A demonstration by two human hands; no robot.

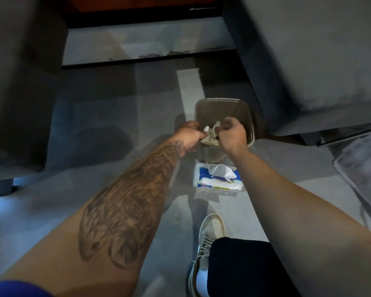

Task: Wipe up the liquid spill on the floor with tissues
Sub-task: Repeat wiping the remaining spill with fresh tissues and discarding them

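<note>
While both hands are closing on a crumpled wad of tissues over the open bin, the task is appearing, as a judgement, to be nearing its end: the wad is looking stained and damp, suggesting used tissue being dropped or pressed into the bin. The left hand is pinching the wad's near side with curled fingers; the right hand is gripping its far side, fingers bunched together. No clear puddle is showing on the floor, though glare and shadow are making that uncertain. The tissue pack is lying just beside the bin, one sheet sticking up. Sofa edges are crowding the bin on the right; a shoe is standing near; open floor is lying to the left.
</note>
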